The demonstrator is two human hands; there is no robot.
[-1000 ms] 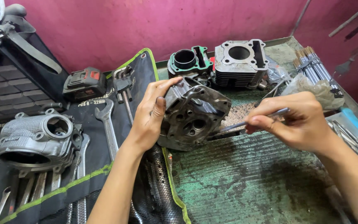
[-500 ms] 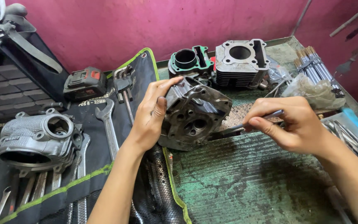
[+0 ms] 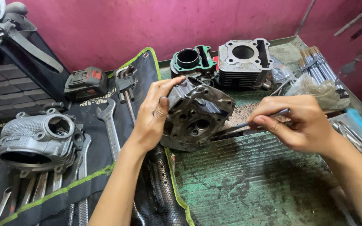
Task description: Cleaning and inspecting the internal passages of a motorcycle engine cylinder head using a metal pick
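The head view looks down on a worn green workbench (image 3: 248, 184) where the left hand (image 3: 153, 119) props a dark engine head (image 3: 197, 115) up on its edge, tilted, its lower rim resting on the bench just beside a black tool roll (image 3: 93, 167).

The risk lies in that balance. The engine head stands on a narrow edge and only the left palm and fingers steady it from one side; a hard push from the thin metal tool (image 3: 252, 121) could probably tip it towards the roll or let it slide on the grimy bench. The tool itself is slim and held far back, so it may skid off the metal face and scratch it, or jab the left thumb, which sits close to the ports.

The left hand wraps the engine head's left side, fingers curled over the top edge, thumb pressed on the front face, forearm coming up from below across the roll. The right hand (image 3: 304, 125) is closed in a pinch on the tool, thumb and forefinger squeezing the shaft like a pen, wrist low over the bench, tip aimed at the engine head's lower right side; whether the tip touches cannot be told.

Behind stand two finned cylinder blocks (image 3: 244, 60), well apart.
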